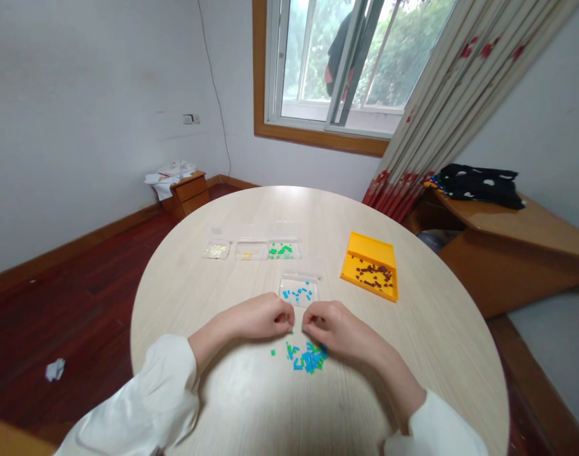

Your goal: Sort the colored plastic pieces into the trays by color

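Both hands hover over the round table, thumbs and fingertips drawn together a short gap apart. My left hand [268,316] is closed in a pinch, a bit of green showing just under its fingertips. Anything inside is too small to name. My right hand [334,323] is pinched too, its contents hidden by the fingers. Nearer to me lies a loose pile of small blue and green pieces [311,358], with one green piece [273,353] off to its left. Just beyond the hands, a clear plastic box [317,292] contains several blue pieces [298,294].
Farther back on the table [213,392] stand three clear boxes with pale yellow pieces [217,249], yellow pieces [248,254] and green pieces [282,249]. To the right, an open orange case [372,246] holds dark brown pieces [375,277].
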`<state>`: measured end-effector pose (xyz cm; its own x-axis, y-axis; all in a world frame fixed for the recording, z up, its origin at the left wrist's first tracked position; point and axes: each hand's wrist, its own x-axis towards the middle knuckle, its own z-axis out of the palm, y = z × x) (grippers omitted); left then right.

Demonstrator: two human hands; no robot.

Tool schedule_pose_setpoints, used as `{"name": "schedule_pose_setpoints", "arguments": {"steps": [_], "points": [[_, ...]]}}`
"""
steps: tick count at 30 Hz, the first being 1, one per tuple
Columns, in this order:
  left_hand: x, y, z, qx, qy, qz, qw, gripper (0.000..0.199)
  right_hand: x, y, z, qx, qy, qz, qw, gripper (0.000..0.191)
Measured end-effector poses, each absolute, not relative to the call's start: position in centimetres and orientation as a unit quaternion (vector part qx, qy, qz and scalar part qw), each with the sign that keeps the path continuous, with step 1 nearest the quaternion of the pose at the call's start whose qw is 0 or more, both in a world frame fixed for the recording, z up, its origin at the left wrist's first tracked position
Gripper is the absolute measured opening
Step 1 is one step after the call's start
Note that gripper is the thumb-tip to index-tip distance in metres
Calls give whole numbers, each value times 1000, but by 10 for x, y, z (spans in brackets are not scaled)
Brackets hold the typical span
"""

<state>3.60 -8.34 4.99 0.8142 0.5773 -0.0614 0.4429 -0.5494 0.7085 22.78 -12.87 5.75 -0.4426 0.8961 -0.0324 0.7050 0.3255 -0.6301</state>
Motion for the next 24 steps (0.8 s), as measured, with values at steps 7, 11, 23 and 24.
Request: {"name": "schedule_pose_setpoints", "arguments": {"steps": [7,11,23,24], "points": [[40,-86,53,815,281,128,490,18,226,-127,52,-467,-798,263,276,10],[43,-85,46,736,286,133,600,21,226,-127,48,-449,-801,264,293,11],[41,-78,42,674,301,124,663,15,237,-129,61,-508,-780,339,136,11],[42,-78,40,665,305,127,670,10,238,-129,61,-513,-779,346,104,10]]}}
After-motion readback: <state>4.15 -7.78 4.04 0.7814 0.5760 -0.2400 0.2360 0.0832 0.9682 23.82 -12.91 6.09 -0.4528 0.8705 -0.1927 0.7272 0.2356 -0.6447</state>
